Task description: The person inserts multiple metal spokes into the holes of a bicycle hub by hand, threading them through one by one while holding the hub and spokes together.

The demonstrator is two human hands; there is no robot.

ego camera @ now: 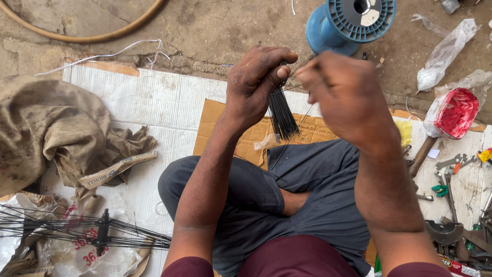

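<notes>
Far left of the frame, a crumpled tan cloth lies heaped on the white sheet, and below it, lower left, a wheel hub with black spokes rests on plastic wrapping. Across the top left, a curved rim arcs over the concrete.

Now to the centre — the left hand is closed round a bundle of thin black spokes, thumb and fingers pinching the top of the bunch. The bundle sits in the upper middle of the frame, above the person's crossed legs in grey trousers and over a piece of brown cardboard. Its long axis runs close to vertical in the picture, gripped end up by the thumb, free ends pointing down toward the lap and fanning slightly to the right.

Just right of it, the right hand — blurred, fingers drawn together near the top of the bundle; a single spoke slants down-left below it, but whether the fingers pinch it I cannot tell.

Upper right, a blue spool. Right edge, a red lump in clear plastic, then spanners and tools scattered below.
</notes>
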